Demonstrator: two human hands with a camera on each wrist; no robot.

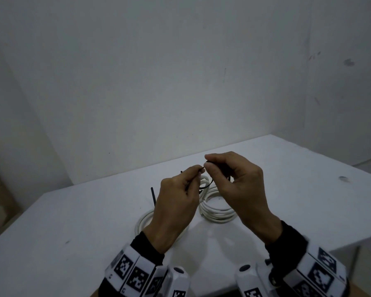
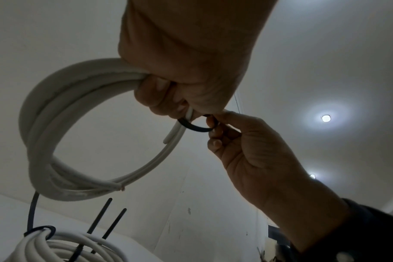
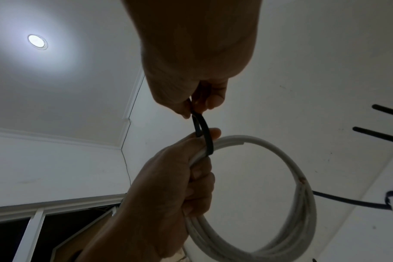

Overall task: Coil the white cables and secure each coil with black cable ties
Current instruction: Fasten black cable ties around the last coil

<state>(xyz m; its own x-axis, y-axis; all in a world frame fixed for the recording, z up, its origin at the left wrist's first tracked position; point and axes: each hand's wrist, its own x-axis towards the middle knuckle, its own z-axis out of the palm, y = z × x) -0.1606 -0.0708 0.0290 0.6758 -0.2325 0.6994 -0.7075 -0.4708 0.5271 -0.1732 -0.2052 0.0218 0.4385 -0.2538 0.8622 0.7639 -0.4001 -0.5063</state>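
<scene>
Two hands work above the table (image 1: 287, 189): the left hand (image 2: 191, 58) grips the white cable coil (image 2: 47, 134), the right hand (image 2: 254, 152) pinches the black cable tie (image 2: 195, 128) looped round it. Tail seemingly through the head; pull straight, keeping turns bunched.

Both hands meet at frame centre above the table (image 1: 287, 189); one coil (image 1: 217, 213) lies on it below them, another (image 1: 142, 221) lower left (partly behind the left wrist).
</scene>
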